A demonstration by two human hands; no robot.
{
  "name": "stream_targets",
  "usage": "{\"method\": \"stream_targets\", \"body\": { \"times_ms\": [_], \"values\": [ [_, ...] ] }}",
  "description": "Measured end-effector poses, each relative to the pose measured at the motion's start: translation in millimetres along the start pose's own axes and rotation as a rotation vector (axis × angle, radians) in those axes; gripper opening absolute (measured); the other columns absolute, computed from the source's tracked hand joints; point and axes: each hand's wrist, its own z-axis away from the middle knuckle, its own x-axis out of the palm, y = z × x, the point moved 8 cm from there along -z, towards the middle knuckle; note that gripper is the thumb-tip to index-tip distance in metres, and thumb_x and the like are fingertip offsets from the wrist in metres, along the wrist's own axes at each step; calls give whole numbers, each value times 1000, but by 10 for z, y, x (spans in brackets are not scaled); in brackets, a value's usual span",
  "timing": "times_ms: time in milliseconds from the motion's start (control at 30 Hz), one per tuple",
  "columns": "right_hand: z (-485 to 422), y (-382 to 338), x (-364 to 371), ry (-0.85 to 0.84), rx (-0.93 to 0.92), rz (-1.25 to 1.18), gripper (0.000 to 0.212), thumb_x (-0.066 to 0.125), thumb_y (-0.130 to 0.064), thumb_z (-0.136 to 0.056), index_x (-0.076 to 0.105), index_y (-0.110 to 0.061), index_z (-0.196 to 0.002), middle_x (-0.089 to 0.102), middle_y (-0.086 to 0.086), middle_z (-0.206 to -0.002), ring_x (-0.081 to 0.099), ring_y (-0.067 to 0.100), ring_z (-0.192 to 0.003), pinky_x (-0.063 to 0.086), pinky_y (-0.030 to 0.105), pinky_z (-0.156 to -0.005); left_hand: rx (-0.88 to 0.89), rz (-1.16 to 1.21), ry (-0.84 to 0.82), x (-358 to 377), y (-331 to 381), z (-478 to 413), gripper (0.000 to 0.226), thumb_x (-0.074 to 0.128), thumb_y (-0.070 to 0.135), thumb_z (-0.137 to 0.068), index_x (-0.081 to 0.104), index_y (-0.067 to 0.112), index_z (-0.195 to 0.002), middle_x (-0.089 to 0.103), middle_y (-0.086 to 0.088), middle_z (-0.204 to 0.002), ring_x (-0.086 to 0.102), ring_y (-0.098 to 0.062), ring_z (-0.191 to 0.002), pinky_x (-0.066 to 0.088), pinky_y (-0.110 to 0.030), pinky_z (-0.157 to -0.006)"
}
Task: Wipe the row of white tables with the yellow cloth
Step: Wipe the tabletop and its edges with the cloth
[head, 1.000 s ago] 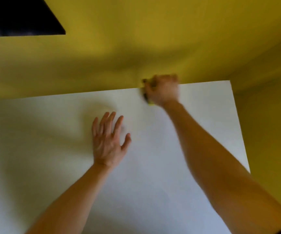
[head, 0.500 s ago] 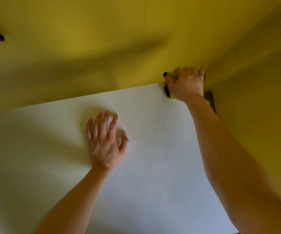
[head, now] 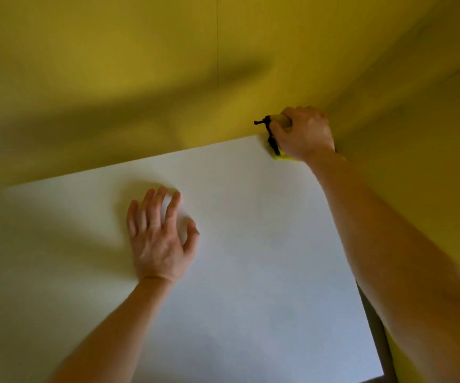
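Note:
A white table [head: 251, 272] fills the lower half of the head view. My right hand [head: 304, 134] grips the yellow cloth [head: 280, 156], which has a black edge, and presses it into the table's far right corner against the wall. Most of the cloth is hidden under that hand. My left hand [head: 159, 239] rests flat on the tabletop near its middle, fingers spread and holding nothing.
A yellow wall [head: 168, 78] runs along the table's far edge, and a second yellow wall [head: 430, 189] closes the right side. A narrow dark gap [head: 375, 327] shows between the table's right edge and that wall.
My right hand has slid the cloth to the right along the far edge into the corner. My left hand has stayed in place on the tabletop.

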Motion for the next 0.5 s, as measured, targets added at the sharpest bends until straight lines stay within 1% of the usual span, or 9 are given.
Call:
{"method": "stream_targets", "body": {
  "times_ms": [67,100,167,233,267,300,367,433,500],
  "values": [
    [108,-387,56,1,42,69,44,47,-50,-104,72,-13,-101,74,21,-106,65,42,-109,41,51,-107,1,-1,-2,4,-5,15,61,58,39,-99,57,12,-154,49,-17,-164,44,-42,-154,27,-64,-128],
    [186,-784,129,-7,-28,48,45,46,-51,-103,73,-15,-100,75,21,-104,67,41,-107,42,52,-107,6,-2,-2,-1,1,20,61,58,39,-99,57,12,-154,49,-17,-164,44,-42,-153,27,-64,-128],
    [384,-1747,307,-59,-259,-28,47,44,-57,-102,73,-20,-101,76,14,-101,68,37,-106,41,50,-106,5,-5,6,-7,2,7,62,60,39,-98,57,12,-154,49,-18,-163,45,-43,-153,27,-64,-128],
    [594,-2442,411,-138,-433,-47,45,44,-60,-102,71,-26,-113,74,5,-108,65,32,-113,39,47,-107,7,3,12,-23,3,6,61,61,37,-97,58,11,-152,51,-20,-160,46,-44,-151,28,-65,-127],
    [615,-2557,446,-171,-468,-68,45,45,-61,-102,70,-28,-119,73,3,-111,64,31,-115,39,45,-106,-1,9,18,-31,8,12,60,62,37,-97,59,11,-152,51,-21,-159,47,-44,-150,28,-65,-127],
    [574,-2535,444,-188,-491,-95,46,45,-62,-102,70,-29,-122,73,2,-113,64,30,-117,39,43,-104,-7,10,24,-36,11,8,61,63,37,-97,60,11,-151,52,-20,-159,47,-44,-150,28,-65,-127],
    [433,-2072,405,-178,-482,-110,48,45,-65,-100,70,-29,-121,73,3,-113,64,31,-117,41,43,-101,2,11,20,-32,16,7,61,64,36,-96,60,11,-152,51,-19,-161,46,-43,-152,28,-64,-128],
    [207,-1246,274,-139,-338,-77,51,42,-68,-99,70,-27,-111,72,5,-106,64,33,-112,44,44,-99,2,16,21,-23,13,23,62,64,37,-96,59,12,-152,50,-18,-162,45,-42,-153,28,-64,-128],
    [28,-389,130,-85,-172,-79,53,41,-69,-98,67,-23,-98,69,8,-97,63,36,-105,45,45,-93,2,13,12,-22,20,15,62,63,38,-96,58,13,-153,50,-18,-162,45,-42,-153,28,-64,-128]
  ]
}}
